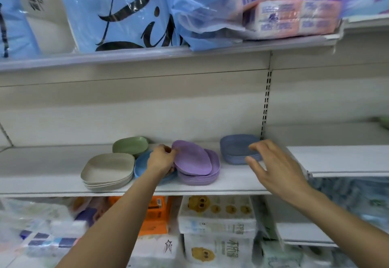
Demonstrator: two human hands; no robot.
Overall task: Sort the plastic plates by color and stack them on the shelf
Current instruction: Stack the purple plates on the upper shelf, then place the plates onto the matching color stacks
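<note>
On the white shelf (231,180) stand stacks of plastic plates. A beige stack (108,171) is at the left, a green plate (130,145) behind it, and a light blue plate (141,165) partly under my left arm. My left hand (162,159) pinches the left rim of a purple plate (192,160), which is tilted over the purple stack (200,178). A slate-blue stack (237,149) stands to the right. My right hand (273,164) hovers with fingers spread in front of that stack, holding nothing.
The upper shelf (147,56) carries blue plastic bags and pink tissue packs that overhang its edge. Below are tissue and paper packs (216,225). A slotted upright (266,103) divides the back wall. To the right lies a neighbouring shelf (347,158) with a green object at the far edge.
</note>
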